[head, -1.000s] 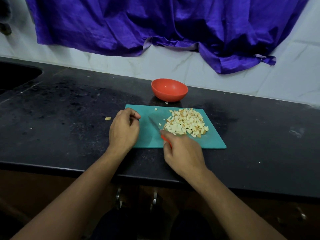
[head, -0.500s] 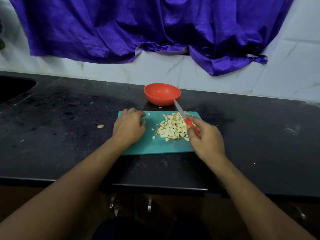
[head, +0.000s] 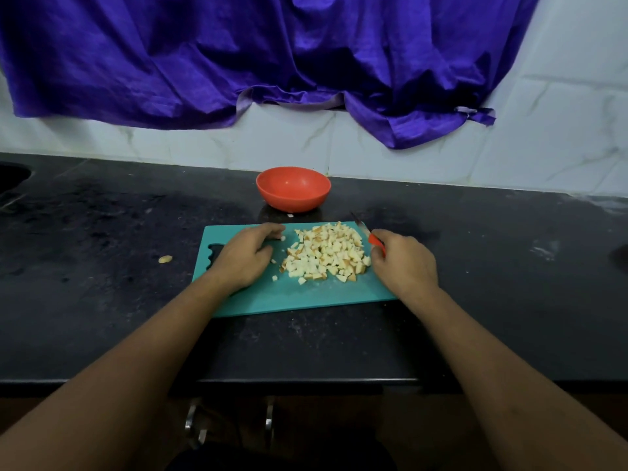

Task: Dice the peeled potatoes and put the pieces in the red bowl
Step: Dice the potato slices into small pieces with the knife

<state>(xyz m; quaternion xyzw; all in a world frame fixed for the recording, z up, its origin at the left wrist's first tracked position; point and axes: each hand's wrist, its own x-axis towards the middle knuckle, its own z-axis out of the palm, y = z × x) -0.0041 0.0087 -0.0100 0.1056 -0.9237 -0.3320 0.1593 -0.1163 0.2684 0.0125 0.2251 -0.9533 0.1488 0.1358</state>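
The diced potato (head: 326, 254) lay heaped on the middle of the green cutting board (head: 289, 299). The left hand (head: 244, 256) rested on the board just left of the heap, its fingers curled under and holding nothing. The right hand (head: 404, 263), at the board's right edge, gripped the red handle of a knife (head: 374, 241), whose blade pointed past the board's far right corner. The red bowl (head: 293, 188) stood behind the board, apart from it. One stray piece (head: 166, 259) lay on the counter (head: 102, 300) left of the board.
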